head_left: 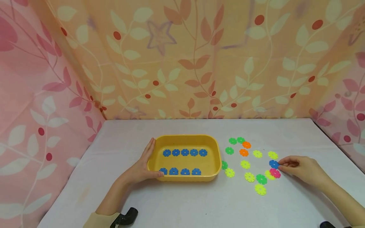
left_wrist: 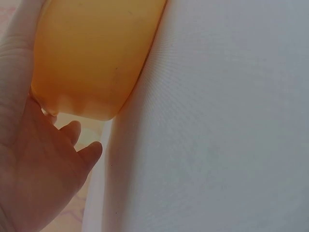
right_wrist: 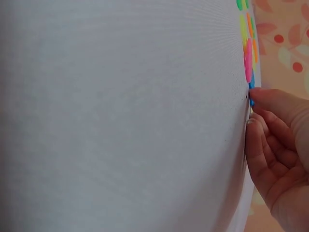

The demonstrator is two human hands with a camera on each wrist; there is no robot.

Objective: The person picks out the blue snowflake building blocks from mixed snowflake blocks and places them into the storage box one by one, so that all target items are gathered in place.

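Observation:
A yellow plastic basin (head_left: 184, 179) stands on the table, with two rows of blue notched discs (head_left: 185, 152) in it. My left hand (head_left: 144, 166) holds the basin's left end, thumb at the front rim and fingers along the side. The left wrist view shows that hand (left_wrist: 43, 164) against the basin's outer wall (left_wrist: 96, 63). At the right, thumb and fingers of my right hand (head_left: 305, 169) pinch the edge of a blue snowflake disc (head_left: 274, 164). It touches or overlaps a pink disc (head_left: 275, 173). In the right wrist view, the right hand (right_wrist: 280, 150) is low at the tabletop.
Loose yellow discs (head_left: 245, 164), green discs (head_left: 261, 179) and orange discs (head_left: 243, 152) lie between the basin and my right hand. A patterned curtain (head_left: 199, 63) borders the back of the white table (head_left: 199, 205).

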